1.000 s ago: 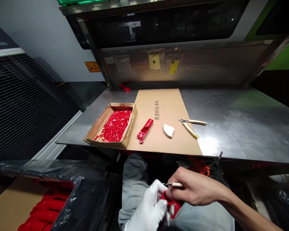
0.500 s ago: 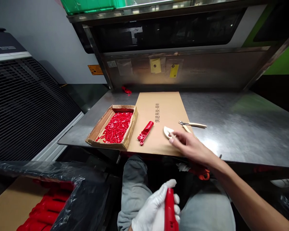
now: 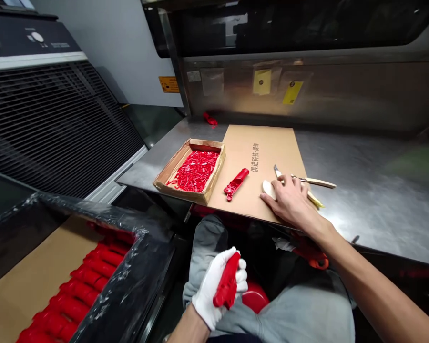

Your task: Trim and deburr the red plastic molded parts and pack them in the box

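Note:
My left hand (image 3: 219,288), in a white glove, is wrapped around a red plastic part (image 3: 228,281) above my lap. My bare right hand (image 3: 289,200) is low over the cardboard, thumb and fingers closing round a rounded white piece (image 3: 268,189). Just past its fingertips lies the blade end of a knife (image 3: 276,170); the hand covers its middle. Partly behind the fingers, pliers (image 3: 318,182) with cream handles rest at the cardboard's right edge. A second red part (image 3: 236,183) lies on the cardboard sheet (image 3: 268,143), between my right hand and the box of small red pieces.
An open cardboard box (image 3: 214,183) of small red pieces stands on the metal table (image 3: 372,190). At lower left, a large box lined with black plastic (image 3: 128,267) holds several red parts (image 3: 75,305). A red scrap (image 3: 210,119) lies near the back panel.
The view has turned left and down. My right hand has lowered onto the white piece, and a knife blade now shows by it. The red part in my left hand has tilted and turned.

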A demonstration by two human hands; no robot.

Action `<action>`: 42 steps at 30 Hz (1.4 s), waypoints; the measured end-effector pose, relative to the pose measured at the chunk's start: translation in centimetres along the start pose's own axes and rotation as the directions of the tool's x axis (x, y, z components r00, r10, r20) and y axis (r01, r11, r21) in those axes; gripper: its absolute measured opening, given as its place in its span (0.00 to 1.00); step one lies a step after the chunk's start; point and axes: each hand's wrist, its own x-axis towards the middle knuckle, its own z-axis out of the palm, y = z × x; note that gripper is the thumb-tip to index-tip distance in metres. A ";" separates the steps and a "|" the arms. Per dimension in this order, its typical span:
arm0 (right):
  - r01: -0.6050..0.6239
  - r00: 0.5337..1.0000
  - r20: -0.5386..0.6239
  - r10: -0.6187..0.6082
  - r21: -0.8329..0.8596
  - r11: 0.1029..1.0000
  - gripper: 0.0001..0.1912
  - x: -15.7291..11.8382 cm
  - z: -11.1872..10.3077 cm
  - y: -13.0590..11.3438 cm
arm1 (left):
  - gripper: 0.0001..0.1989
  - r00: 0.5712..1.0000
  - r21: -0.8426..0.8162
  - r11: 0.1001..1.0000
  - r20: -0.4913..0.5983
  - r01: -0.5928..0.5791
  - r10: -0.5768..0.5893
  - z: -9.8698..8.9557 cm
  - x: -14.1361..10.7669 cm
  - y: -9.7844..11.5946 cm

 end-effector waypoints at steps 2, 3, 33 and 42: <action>0.043 0.999 -0.029 -0.043 0.019 0.999 0.21 -0.8 -0.4 -0.8 | 0.10 0.998 -0.047 0.998 0.038 -0.043 0.045 0.4 -0.8 0.5; 0.072 0.997 -0.042 -0.070 0.041 0.997 0.21 -1.5 -0.8 -1.2 | 0.09 0.995 -0.070 0.996 0.071 -0.062 0.067 0.5 -1.1 0.7; 0.611 0.778 -0.185 -0.601 0.447 0.654 0.25 -13.7 -0.1 -9.5 | 0.18 0.971 0.139 0.962 0.051 -0.236 0.231 3.3 -2.0 0.3; 0.614 0.772 -0.180 -0.609 0.456 0.644 0.24 -13.9 -0.2 -9.8 | 0.15 0.960 0.106 0.954 0.013 -0.279 0.280 3.6 -2.0 0.3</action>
